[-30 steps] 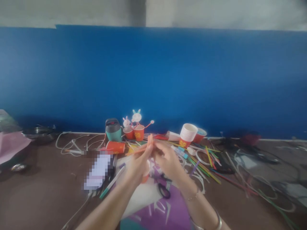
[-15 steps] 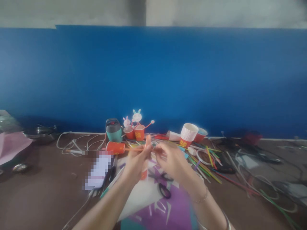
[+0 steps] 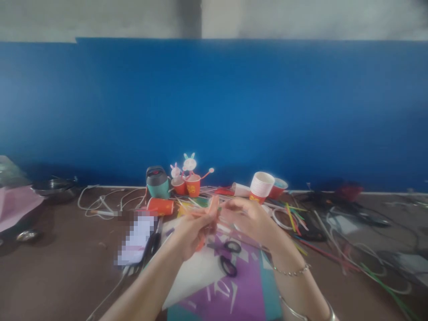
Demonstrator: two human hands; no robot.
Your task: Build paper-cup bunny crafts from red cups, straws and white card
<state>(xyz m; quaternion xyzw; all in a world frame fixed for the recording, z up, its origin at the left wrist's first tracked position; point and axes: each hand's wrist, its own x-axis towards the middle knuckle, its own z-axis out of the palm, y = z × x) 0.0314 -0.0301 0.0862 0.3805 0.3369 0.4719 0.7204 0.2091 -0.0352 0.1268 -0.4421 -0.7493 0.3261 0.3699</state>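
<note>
In front of me my left hand [image 3: 195,229] is closed, thumb and fingers pinching a pale orange strip [image 3: 214,203] that points upward. More orange shows just below this hand, and I cannot tell whether it is the same piece. My right hand [image 3: 247,216] faces it from the right, fingers bent in toward the strip; whatever lies between those fingertips is too blurred to name. Under both hands lie black-handled scissors [image 3: 228,266], white paper [image 3: 192,276] and a purple sheet [image 3: 247,290] with white scraps.
Behind stand a teal-and-grey bottle [image 3: 158,183], red cups with rabbit figures [image 3: 193,185] and a stack of paper cups [image 3: 261,185]. A red cup [image 3: 160,206] lies on its side near a phone [image 3: 137,240]. Coloured pipe cleaners [image 3: 296,218] and cables spread rightward.
Both hands have shifted slightly right, and the orange strip now leans and sits lower. My right hand has drawn back a little from the left, its wrist turning.
</note>
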